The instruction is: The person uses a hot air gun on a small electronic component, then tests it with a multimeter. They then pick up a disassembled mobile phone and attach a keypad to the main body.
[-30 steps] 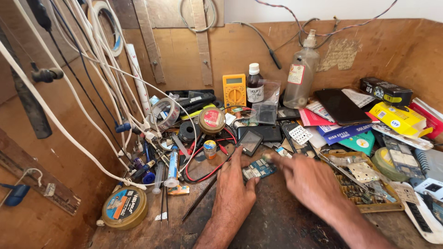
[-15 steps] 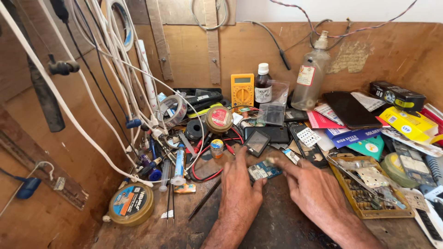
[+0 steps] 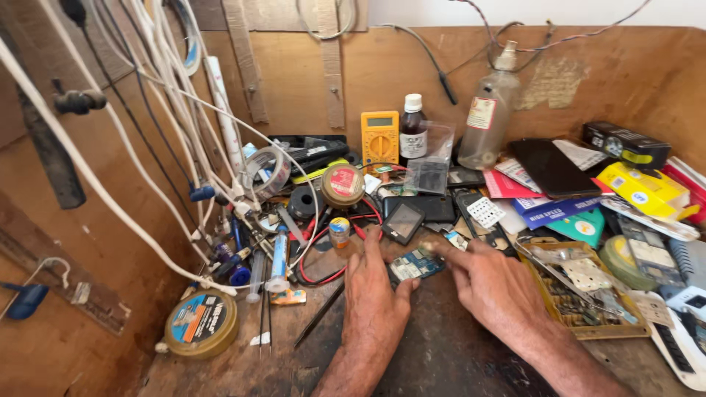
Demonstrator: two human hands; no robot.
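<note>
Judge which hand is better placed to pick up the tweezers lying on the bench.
Left, probably. The left hand rests on the small circuit board, on the side where the tweezers lie. The right hand touches the board's far edge and would have to cross over the left.

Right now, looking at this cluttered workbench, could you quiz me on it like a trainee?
1. True or false: both hands touch the small circuit board.
2. Which stands left of the dark bottle with the white cap: A) a yellow multimeter, B) a clear spray bottle, C) a black phone?
3. What round thing lies at the bench's front left corner?

Key
1. True: the left hand and right hand hold it from either side.
2. A.
3. A flat round tin with a blue and orange label.
</note>
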